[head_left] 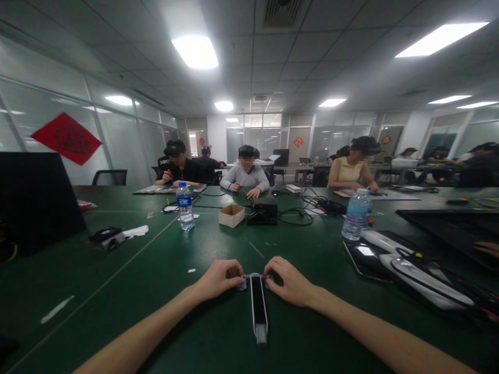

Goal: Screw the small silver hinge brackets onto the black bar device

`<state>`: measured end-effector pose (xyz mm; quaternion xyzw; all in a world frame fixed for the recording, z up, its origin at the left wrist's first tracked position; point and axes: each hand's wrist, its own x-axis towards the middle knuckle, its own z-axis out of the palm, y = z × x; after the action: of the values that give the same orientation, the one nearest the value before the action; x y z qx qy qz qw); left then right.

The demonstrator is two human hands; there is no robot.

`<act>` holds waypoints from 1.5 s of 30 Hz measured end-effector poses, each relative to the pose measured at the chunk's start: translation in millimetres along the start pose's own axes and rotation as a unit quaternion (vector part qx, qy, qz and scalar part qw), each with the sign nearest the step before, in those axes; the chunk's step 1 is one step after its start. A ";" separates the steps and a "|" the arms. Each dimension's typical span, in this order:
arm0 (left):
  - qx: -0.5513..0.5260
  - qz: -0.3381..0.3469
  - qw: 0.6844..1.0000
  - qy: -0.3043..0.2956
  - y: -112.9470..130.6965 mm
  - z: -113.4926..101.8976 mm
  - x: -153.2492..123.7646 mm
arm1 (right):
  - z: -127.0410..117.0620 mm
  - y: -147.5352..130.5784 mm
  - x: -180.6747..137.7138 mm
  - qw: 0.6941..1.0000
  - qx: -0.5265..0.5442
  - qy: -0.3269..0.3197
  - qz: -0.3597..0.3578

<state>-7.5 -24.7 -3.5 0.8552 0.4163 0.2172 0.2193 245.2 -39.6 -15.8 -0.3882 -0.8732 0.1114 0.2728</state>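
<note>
A long narrow device (258, 307) lies on the green table, with a dark strip between pale metal edges and a grey block at its near end. Its exact kind I cannot tell. At its far end, a thin crosspiece (255, 276) reaches out to both sides, with small greyish parts near its ends. My left hand (220, 279) pinches the left end of the crosspiece between thumb and fingers. On the opposite side, my right hand (291, 282) pinches the right end in the same way. Fingers partly hide what is gripped at both ends.
Ahead stand an open cardboard box (231, 215), a black box (262, 211) with cables, and a water bottle (185, 206). Rightward are another bottle (356, 215) and a white-and-black device (424, 278). A dark monitor (37, 202) stands left. Several people sit across the table.
</note>
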 end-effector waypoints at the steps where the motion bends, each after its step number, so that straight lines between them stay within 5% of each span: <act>1: 0.000 -0.001 1.000 0.000 0.3 0.5 0.0 | -0.1 0.7 0.0 1.000 0.004 -0.002 0.002; 45: 0.056 0.051 0.997 0.020 -2.4 6.2 2.2 | -3.5 -1.5 0.3 1.000 -0.003 -0.023 0.003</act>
<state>-4.3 -22.8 -9.5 0.8818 0.3880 0.2217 0.1508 246.1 -40.4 -12.2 -0.3889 -0.8782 0.1188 0.2517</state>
